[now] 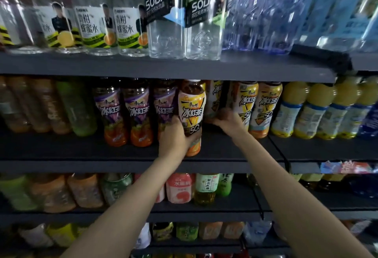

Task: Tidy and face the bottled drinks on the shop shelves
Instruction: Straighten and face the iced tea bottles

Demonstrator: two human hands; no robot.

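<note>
on the middle shelf (122,153), going from the left, there are blurred brown and green bottles, then three purple-labelled iced tea bottles (136,112) standing side by side. next to them the person's left hand (176,137) grips a yellow-labelled iced tea bottle (191,112) low on its body, fingers wrapped round its left side and thumb across the front; the bottle stands upright at the front of the shelf, label facing out, forward of its neighbours. just to the right, the right hand (226,119) reaches deeper into the shelf, fingers curled against the lower part of a second yellow-labelled bottle (214,100) standing behind; i cannot tell whether it actually has hold of it. further right stand two more yellow iced teas (256,108), then a row of pale yellow juice bottles (306,110). above, clear soda bottles (184,18) sit on the upper shelf.
</note>
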